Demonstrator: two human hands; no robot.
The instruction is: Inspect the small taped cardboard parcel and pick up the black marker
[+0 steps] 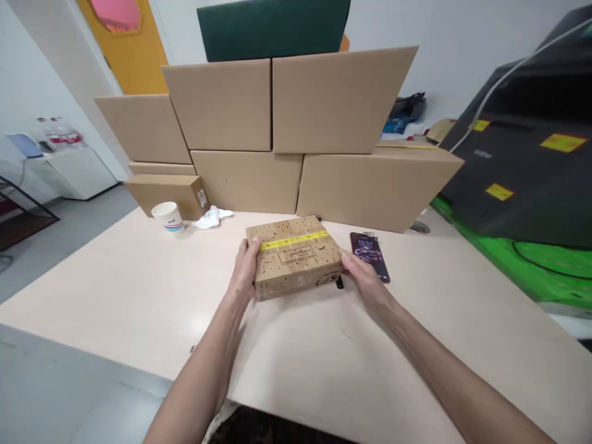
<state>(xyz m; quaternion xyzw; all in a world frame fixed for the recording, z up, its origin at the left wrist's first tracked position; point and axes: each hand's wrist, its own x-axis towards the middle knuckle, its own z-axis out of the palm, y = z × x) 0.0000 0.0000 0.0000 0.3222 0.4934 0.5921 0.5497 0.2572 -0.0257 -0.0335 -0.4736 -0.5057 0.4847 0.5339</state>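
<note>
Far left, against the wall: a white cabinet (76, 169) with small items on top, too blurred to name. Nearer, at the far left part of the pale table (115, 277): a paper cup (168, 216) standing upright, and just beside it on the right a crumpled white tissue (211, 217), both well apart from the hands, probably put aside to leave the middle free.

Behind them, along the far edge: a wall of plain cardboard boxes (277, 129) stacked in rows, with a dark green board (272, 28) above.

In the middle of the table: a small flat cardboard parcel (296, 256), lying flat, closed by a strip of yellow tape (295, 240) across its top. Left hand (245, 265) pressed to the parcel's left side, thumb on the top edge, fingers wrapped at the side. Right hand (361, 271) at the parcel's right near corner, fingers curled against it. So gripped from both sides, most likely to keep the parcel steady and square. A small dark object under the right corner, not clear enough to name.

Just right of the parcel: a phone (370, 256) lying face up, screen lit, near the right hand but apparently not touched.

Far right: a large black machine (531, 166) with yellow labels, above a green surface (522, 265).
</note>
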